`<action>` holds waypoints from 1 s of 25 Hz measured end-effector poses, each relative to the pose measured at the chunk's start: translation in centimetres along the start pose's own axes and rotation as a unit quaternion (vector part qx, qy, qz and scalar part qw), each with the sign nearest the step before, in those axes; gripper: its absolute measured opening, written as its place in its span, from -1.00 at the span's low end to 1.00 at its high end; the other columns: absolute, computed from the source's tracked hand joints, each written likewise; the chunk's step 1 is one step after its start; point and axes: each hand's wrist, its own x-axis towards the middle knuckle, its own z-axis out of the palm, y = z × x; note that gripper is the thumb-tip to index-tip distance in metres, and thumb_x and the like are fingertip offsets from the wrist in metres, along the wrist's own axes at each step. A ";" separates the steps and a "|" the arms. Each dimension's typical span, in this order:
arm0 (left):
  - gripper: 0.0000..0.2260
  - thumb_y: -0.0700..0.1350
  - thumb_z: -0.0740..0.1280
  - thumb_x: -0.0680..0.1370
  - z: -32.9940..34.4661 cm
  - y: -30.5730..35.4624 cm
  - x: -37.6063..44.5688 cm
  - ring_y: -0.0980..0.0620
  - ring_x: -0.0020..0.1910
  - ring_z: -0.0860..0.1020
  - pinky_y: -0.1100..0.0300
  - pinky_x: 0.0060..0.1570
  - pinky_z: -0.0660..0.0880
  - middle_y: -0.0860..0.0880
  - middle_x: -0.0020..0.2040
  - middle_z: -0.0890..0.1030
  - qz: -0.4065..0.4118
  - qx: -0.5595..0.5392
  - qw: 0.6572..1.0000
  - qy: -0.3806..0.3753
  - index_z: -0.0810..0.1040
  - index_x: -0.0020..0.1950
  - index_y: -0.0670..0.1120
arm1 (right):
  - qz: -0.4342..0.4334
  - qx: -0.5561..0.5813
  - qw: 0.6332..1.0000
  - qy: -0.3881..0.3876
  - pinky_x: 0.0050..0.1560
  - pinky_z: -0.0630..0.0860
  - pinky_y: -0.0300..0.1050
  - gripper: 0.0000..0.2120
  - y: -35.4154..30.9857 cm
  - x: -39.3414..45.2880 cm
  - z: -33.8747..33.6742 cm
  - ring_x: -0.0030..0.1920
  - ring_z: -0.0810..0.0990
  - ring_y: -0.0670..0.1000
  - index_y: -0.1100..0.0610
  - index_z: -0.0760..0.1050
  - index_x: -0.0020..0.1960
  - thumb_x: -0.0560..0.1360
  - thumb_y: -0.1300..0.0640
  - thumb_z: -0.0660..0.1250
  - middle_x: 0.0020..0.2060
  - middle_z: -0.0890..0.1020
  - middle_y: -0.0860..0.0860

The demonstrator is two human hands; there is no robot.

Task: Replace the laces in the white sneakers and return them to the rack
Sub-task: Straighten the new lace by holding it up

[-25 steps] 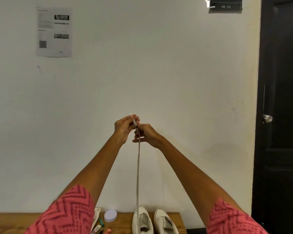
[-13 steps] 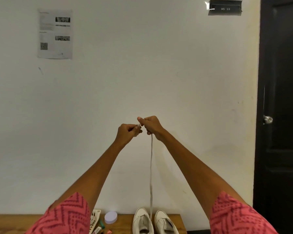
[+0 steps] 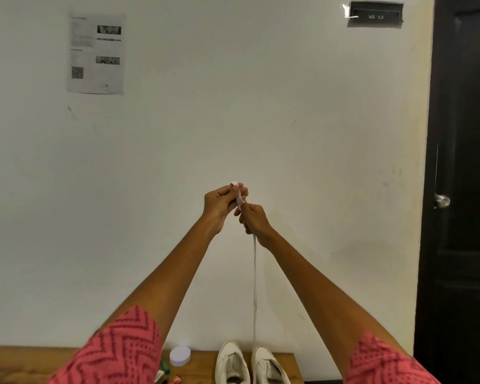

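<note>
While both arms reach out at chest height toward the wall, the left hand [image 3: 219, 202] pinches the top end of a flat white lace [image 3: 255, 273], a short folded bit sticking up above its fingertips. Right hand [image 3: 253, 219] sits just below and touching, fingers curled round the same lace. Both grips narrow, holding the lace only.

Lace hangs near plumb from the right hand, long axis vertical, running down to the right-hand sneaker [image 3: 266, 365] of the pair. Whether its lower end is threaded through that shoe or merely lies on it, cannot tell. Second sneaker [image 3: 231, 363] stands just beside, to the left; both on a wooden shelf [image 3: 284, 361] against the wall.

Lace: thin woven ribbon, limp, slight twist near the hands. Sneakers: off-white, smooth, low-cut, tongues showing. Likely step: drawing the lace up and out, hand over hand; right hand is the nearer to the shoe.

Round white lid [image 3: 180, 355] lies left of the shoes.
</note>
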 end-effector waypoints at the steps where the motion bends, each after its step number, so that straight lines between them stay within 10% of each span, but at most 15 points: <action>1: -0.81 -0.24 0.32 0.53 -0.2 0.0 0.4 -0.05 -0.09 0.65 0.13 0.02 0.60 -0.14 -0.06 0.65 0.012 0.007 0.999 0.034 0.57 0.11 -0.27 | -0.013 -0.005 1.000 -0.001 -0.49 0.26 -0.29 -0.58 0.2 -0.2 0.1 -0.48 0.32 -0.10 0.13 0.46 -0.29 0.63 -0.05 0.09 -0.46 0.41 0.00; 7: -0.77 -0.25 0.33 0.53 -3.0 -0.3 1.2 -0.02 -0.01 0.61 0.13 0.12 0.53 -0.16 0.04 0.64 0.100 0.199 0.972 0.078 0.57 0.17 -0.28 | -0.058 -0.073 0.992 -0.089 -0.50 0.25 -0.31 -0.65 -1.3 -0.7 0.1 -0.49 0.30 -0.10 0.14 0.50 -0.34 0.59 0.10 0.20 -0.48 0.38 0.02; 13: -0.84 -0.27 0.30 0.55 -4.3 -2.3 1.3 -0.04 -0.29 0.51 0.14 -0.17 0.50 -0.27 -0.27 0.63 0.192 0.410 0.892 -0.001 0.66 -0.11 -0.28 | 0.018 0.043 0.999 -0.023 -0.51 0.23 -0.29 -0.63 -3.4 -0.2 0.2 -0.52 0.26 -0.08 0.19 0.44 -0.39 0.56 0.07 0.25 -0.57 0.36 -0.04; 20: -0.84 -0.24 0.30 0.55 -4.1 -3.4 0.3 0.18 -0.31 0.63 0.42 -0.20 0.52 -0.22 -0.14 0.67 0.140 0.398 0.902 -0.088 0.64 0.01 -0.30 | 0.085 0.044 0.994 0.056 -0.49 0.28 -0.24 -0.65 -3.3 1.0 -0.5 -0.50 0.32 -0.05 0.20 0.47 -0.34 0.50 -0.02 0.35 -0.45 0.43 0.02; 25: -0.83 -0.28 0.21 0.58 -2.7 -0.9 -0.3 0.05 -0.27 0.65 0.28 -0.17 0.60 -0.11 -0.21 0.64 -0.036 0.126 0.985 -0.110 0.60 -0.06 -0.28 | 0.118 0.045 0.992 0.029 -0.49 0.25 -0.22 -0.70 -2.4 1.7 -0.4 -0.47 0.31 -0.03 0.22 0.47 -0.30 0.53 0.06 0.30 -0.46 0.43 0.05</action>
